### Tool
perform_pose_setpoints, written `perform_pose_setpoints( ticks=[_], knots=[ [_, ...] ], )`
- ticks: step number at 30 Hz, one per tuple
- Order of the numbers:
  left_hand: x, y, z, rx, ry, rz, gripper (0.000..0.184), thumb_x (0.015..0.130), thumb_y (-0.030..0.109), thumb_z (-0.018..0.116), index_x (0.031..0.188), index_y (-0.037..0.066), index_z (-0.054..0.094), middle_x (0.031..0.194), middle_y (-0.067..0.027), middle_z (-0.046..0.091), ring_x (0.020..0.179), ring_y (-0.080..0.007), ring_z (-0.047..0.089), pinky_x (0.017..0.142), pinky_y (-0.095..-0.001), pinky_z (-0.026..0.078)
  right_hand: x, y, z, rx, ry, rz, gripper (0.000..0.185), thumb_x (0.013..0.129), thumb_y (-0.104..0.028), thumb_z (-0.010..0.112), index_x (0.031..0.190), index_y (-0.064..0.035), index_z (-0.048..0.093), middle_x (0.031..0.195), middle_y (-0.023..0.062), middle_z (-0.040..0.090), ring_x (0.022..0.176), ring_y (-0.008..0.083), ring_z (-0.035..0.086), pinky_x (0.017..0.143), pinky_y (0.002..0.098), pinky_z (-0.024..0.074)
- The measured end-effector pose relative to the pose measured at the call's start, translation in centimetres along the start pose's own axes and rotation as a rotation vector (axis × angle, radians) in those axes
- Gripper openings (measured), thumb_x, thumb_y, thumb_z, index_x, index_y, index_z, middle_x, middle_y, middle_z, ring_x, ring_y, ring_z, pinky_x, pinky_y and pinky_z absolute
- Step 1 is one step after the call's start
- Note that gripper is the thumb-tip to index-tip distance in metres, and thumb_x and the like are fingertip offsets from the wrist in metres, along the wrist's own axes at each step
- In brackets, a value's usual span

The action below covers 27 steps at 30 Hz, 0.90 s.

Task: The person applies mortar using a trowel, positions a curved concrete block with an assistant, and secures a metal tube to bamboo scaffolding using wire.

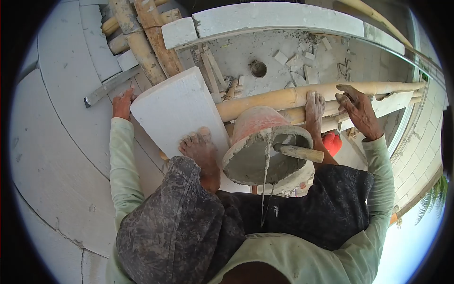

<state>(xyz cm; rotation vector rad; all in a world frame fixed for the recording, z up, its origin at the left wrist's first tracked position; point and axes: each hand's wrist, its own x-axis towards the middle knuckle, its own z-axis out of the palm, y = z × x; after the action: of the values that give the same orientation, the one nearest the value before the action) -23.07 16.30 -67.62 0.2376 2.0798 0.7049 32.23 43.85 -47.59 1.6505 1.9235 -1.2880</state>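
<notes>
My left hand (pixel 124 103) is at the left corner of a white block (pixel 177 106), fingers curled together; what they hold, if anything, is hidden. Just beyond it lies a grey straight bar (pixel 111 87). My bare left foot (pixel 201 149) rests on the block. My right hand (pixel 357 111) is over the bamboo poles at the right, fingers bent and apart, holding nothing visible. Between my legs sits a mortar-crusted bucket (pixel 257 123) with grey mortar inside. A tool with a wooden handle (pixel 302 153) lies in it, its head hidden. A mortar-coated string hangs across the bucket.
Bamboo poles (pixel 265 102) run across in front, with my right foot (pixel 314 111) on them. Upright bamboo (pixel 142 42) stands at upper left. A curved white block wall (pixel 279 19) lies beyond. Below are broken block pieces (pixel 309 75) and a round container (pixel 258 69). Something red (pixel 332 143) is at the right.
</notes>
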Motion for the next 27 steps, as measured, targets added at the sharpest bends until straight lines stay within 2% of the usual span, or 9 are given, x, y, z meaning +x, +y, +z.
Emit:
perform_pose_setpoints(
  ticks=[5, 8, 10, 12, 15, 17, 18, 20, 27],
  knots=[
    [-4.9, 5.8, 1.0, -0.145, 0.116, 0.113, 0.035, 0.090, 0.034, 0.061, 0.079, 0.001, 0.063, 0.077, -0.0122, 0.065, 0.071, -0.0179, 0.062, 0.068, -0.0314, 0.052, 1.8, -4.5, 0.0, 0.035, -0.076, -0.089, 0.037, 0.092, -0.027, 0.058, 0.110, 0.0055, 0.058, 0.074, 0.0151, 0.060, 0.063, 0.0204, 0.057, 0.064, 0.0335, 0.0471],
    [-6.7, 9.4, 2.1, -0.203, 0.166, 0.350, 0.037, 0.094, 0.034, 0.058, 0.080, 0.001, 0.063, 0.075, -0.0097, 0.064, 0.071, -0.0171, 0.062, 0.068, -0.0320, 0.052, 3.9, -7.4, -0.2, 0.034, -0.106, -0.160, 0.043, 0.092, -0.030, 0.056, 0.115, 0.0064, 0.056, 0.079, 0.0188, 0.063, 0.064, 0.0227, 0.060, 0.066, 0.0335, 0.0492],
    [-8.6, 12.5, 2.8, -0.100, 0.100, 0.534, 0.035, 0.095, 0.032, 0.057, 0.083, 0.000, 0.064, 0.072, -0.0075, 0.063, 0.069, -0.0161, 0.061, 0.066, -0.0300, 0.050, 5.7, -8.6, 1.2, -0.120, -0.046, -0.526, 0.052, 0.091, -0.036, 0.057, 0.121, 0.0068, 0.054, 0.085, 0.0217, 0.065, 0.069, 0.0265, 0.064, 0.069, 0.0362, 0.0505],
    [-11.2, 16.2, 4.4, 0.024, 0.017, 0.570, 0.034, 0.094, 0.031, 0.059, 0.083, -0.001, 0.064, 0.070, -0.0068, 0.062, 0.068, -0.0150, 0.059, 0.063, -0.0293, 0.049, 6.4, -12.8, 2.2, -0.027, -0.271, -0.471, 0.060, 0.090, -0.041, 0.058, 0.125, 0.0075, 0.051, 0.090, 0.0263, 0.065, 0.078, 0.0326, 0.066, 0.074, 0.0393, 0.0506],
    [-13.6, 20.5, 8.4, 0.212, -0.190, 0.663, 0.030, 0.092, 0.027, 0.061, 0.084, -0.001, 0.063, 0.067, -0.0063, 0.059, 0.064, -0.0135, 0.056, 0.059, -0.0287, 0.045, 7.3, -16.3, 5.7, 0.229, -0.279, -0.725, 0.071, 0.088, -0.051, 0.054, 0.128, 0.0078, 0.044, 0.099, 0.0288, 0.061, 0.092, 0.0397, 0.061, 0.084, 0.0471, 0.0461],
    [-14.6, 22.2, 10.8, 0.341, -0.275, 0.790, 0.021, 0.088, 0.018, 0.064, 0.086, -0.002, 0.062, 0.065, -0.0076, 0.056, 0.061, -0.0139, 0.053, 0.058, -0.0292, 0.043, 7.0, -18.3, 5.8, 0.403, -0.297, -0.728, 0.058, 0.087, -0.040, 0.061, 0.116, 0.0091, 0.051, 0.090, 0.0273, 0.062, 0.089, 0.0402, 0.062, 0.083, 0.0455, 0.0467],
    [-14.7, 22.8, 11.8, 0.356, -0.302, 0.875, 0.016, 0.086, 0.013, 0.065, 0.086, -0.003, 0.061, 0.064, -0.0087, 0.055, 0.060, -0.0146, 0.053, 0.058, -0.0296, 0.043, 6.8, -18.6, 5.3, 0.466, -0.335, -0.716, 0.042, 0.082, -0.025, 0.063, 0.103, 0.0101, 0.055, 0.083, 0.0257, 0.063, 0.082, 0.0416, 0.063, 0.077, 0.0440, 0.0487],
    [-15.3, 24.2, 13.5, 0.325, -0.355, 0.929, 0.009, 0.082, 0.003, 0.064, 0.087, -0.004, 0.061, 0.068, -0.0116, 0.057, 0.061, -0.0207, 0.055, 0.059, -0.0309, 0.044, 7.9, -17.3, 6.6, 0.343, -0.118, -0.941, 0.027, 0.076, -0.010, 0.060, 0.095, 0.0094, 0.057, 0.077, 0.0248, 0.063, 0.075, 0.0419, 0.064, 0.070, 0.0450, 0.0503],
    [-18.5, 29.2, 19.3, 0.456, -0.455, 1.031, 0.010, 0.080, 0.003, 0.066, 0.088, -0.003, 0.063, 0.079, -0.0170, 0.064, 0.069, -0.0338, 0.061, 0.063, -0.0377, 0.047, 4.3, -12.1, 0.4, 0.181, 0.205, -0.865, 0.020, 0.072, -0.001, 0.059, 0.091, 0.0055, 0.060, 0.071, 0.0213, 0.061, 0.071, 0.0394, 0.062, 0.063, 0.0467, 0.0481]
  ],
)
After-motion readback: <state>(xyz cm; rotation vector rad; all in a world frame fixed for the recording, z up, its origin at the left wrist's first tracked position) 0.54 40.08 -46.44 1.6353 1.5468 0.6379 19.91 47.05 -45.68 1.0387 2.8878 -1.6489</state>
